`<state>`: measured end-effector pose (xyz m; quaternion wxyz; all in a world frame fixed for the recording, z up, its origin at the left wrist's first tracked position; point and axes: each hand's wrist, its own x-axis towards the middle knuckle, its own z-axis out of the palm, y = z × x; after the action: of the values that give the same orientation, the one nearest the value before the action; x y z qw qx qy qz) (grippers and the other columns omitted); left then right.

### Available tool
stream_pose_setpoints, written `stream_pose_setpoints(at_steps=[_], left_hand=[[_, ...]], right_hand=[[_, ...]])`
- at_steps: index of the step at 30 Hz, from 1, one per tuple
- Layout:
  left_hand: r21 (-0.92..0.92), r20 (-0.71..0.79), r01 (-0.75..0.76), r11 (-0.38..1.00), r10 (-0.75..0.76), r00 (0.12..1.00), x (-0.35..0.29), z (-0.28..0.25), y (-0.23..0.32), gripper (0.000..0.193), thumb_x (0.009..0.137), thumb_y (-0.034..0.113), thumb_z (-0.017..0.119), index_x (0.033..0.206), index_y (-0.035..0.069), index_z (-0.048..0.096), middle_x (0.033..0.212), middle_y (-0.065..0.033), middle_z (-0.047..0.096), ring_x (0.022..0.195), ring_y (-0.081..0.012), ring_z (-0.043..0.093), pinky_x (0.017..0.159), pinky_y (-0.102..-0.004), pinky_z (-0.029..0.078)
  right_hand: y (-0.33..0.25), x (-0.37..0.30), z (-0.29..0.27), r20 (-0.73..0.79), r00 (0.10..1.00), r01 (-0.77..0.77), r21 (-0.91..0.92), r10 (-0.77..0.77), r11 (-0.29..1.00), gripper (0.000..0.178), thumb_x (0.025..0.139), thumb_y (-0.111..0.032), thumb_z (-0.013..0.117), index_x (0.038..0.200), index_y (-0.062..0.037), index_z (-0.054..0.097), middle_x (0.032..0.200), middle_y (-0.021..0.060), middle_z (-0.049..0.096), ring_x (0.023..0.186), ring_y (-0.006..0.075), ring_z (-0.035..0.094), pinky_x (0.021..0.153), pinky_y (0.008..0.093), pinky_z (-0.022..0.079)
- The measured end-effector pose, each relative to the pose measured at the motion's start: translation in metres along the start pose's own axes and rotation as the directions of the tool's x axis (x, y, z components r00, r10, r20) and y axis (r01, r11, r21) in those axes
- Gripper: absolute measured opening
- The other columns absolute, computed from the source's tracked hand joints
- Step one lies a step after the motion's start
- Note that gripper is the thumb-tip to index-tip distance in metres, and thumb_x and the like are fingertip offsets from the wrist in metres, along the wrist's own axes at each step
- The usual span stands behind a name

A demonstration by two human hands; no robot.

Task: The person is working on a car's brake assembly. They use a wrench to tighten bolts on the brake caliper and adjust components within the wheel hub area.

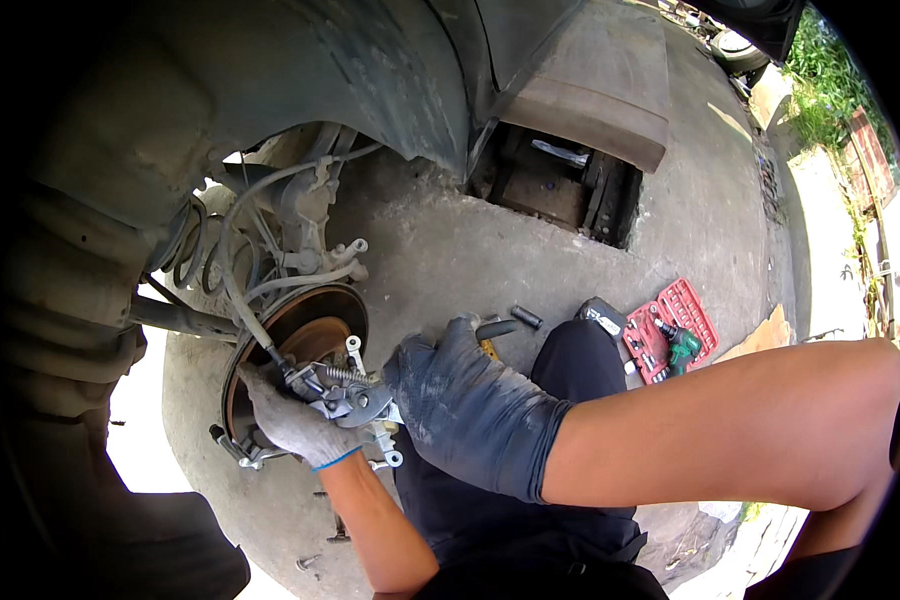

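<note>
A metal brake caliper point(363, 405) with a coil spring and lever hangs beside the rusty brake disc point(322, 338), joined to a grey cable point(232, 260). My left hand point(295, 420), in a pale knit glove with a blue cuff, is closed around the caliper's cable side. Close against the caliper's other side is my right hand point(470, 400), in a dusty dark glove, its fingers wrapped. A dark tool grip point(496, 328) sticks out past that hand, with a bit of yellow point(488, 348) below it. The tool's working end is hidden.
The car's wheel arch point(300, 80) overhangs the left and top. A coil spring point(190, 240) and suspension arm point(185, 318) lie behind the disc. On the concrete are a black socket point(526, 317), a battery pack point(602, 318), a red tool case point(688, 305), a green drill point(680, 345). Beyond is a floor pit point(555, 190).
</note>
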<state>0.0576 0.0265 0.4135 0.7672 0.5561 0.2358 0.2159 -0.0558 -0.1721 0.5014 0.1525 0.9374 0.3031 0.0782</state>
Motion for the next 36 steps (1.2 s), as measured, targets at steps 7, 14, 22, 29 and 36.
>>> stream_pose_setpoints(at_steps=[7, 14, 22, 29, 36], left_hand=[[0.103, 0.01, -0.142, 0.984, 0.142, 0.99, 0.02, -0.01, -0.018, 0.048, 0.12, 0.04, 0.053, 0.128, -0.005, 0.066, 0.113, -0.0159, 0.073, 0.094, -0.0231, 0.074, 0.084, -0.0367, 0.063], [0.217, 0.041, -0.059, 0.974, 0.052, 0.998, 0.017, -0.012, -0.006, 0.057, 0.123, 0.037, 0.049, 0.147, -0.01, 0.068, 0.116, -0.0163, 0.078, 0.096, -0.0217, 0.074, 0.086, -0.0345, 0.063], [0.04, 0.033, 0.004, 0.999, -0.005, 0.999, 0.011, -0.004, -0.006, 0.049, 0.121, 0.04, 0.056, 0.119, -0.006, 0.073, 0.11, -0.0145, 0.075, 0.093, -0.0227, 0.074, 0.083, -0.0354, 0.064], [0.162, 0.049, -0.183, 0.97, 0.178, 0.983, 0.018, -0.01, -0.015, 0.053, 0.122, 0.04, 0.053, 0.126, -0.009, 0.073, 0.105, -0.0148, 0.076, 0.089, -0.021, 0.072, 0.082, -0.0351, 0.062], [0.175, -0.009, -0.188, 0.966, 0.193, 0.981, 0.009, -0.004, -0.006, 0.055, 0.122, 0.041, 0.051, 0.123, -0.009, 0.075, 0.106, -0.0152, 0.077, 0.093, -0.0207, 0.072, 0.084, -0.0356, 0.061]], right_hand=[[0.007, -0.005, 0.013, -0.157, 0.988, 0.003, 0.022, 0.001, 1.0, 0.028, 0.092, -0.025, 0.068, 0.097, 0.0004, 0.079, 0.094, 0.011, 0.063, 0.089, 0.0288, 0.059, 0.066, 0.044, 0.043], [0.006, -0.005, 0.013, -0.119, 0.992, 0.009, 0.468, 0.052, 0.884, 0.023, 0.085, -0.021, 0.073, 0.093, 0.0004, 0.078, 0.097, 0.0172, 0.067, 0.089, 0.034, 0.07, 0.072, 0.0537, 0.054], [0.012, -0.006, -0.009, 0.229, 0.973, -0.176, 0.803, -0.022, 0.569, 0.032, 0.081, -0.012, 0.075, 0.106, 0.0069, 0.081, 0.11, 0.0338, 0.076, 0.101, 0.0469, 0.079, 0.091, 0.0519, 0.064], [0.005, -0.02, 0.016, 0.101, 0.991, -0.028, 0.786, -0.084, 0.618, 0.027, 0.081, -0.013, 0.076, 0.101, 0.0056, 0.079, 0.106, 0.0304, 0.075, 0.098, 0.044, 0.079, 0.089, 0.0525, 0.064], [-0.02, -0.04, 0.011, -0.113, 0.979, -0.101, 0.463, 0.171, 0.881, 0.03, 0.095, -0.023, 0.065, 0.105, 0.0022, 0.078, 0.11, 0.0239, 0.068, 0.102, 0.0405, 0.069, 0.087, 0.0587, 0.058]])
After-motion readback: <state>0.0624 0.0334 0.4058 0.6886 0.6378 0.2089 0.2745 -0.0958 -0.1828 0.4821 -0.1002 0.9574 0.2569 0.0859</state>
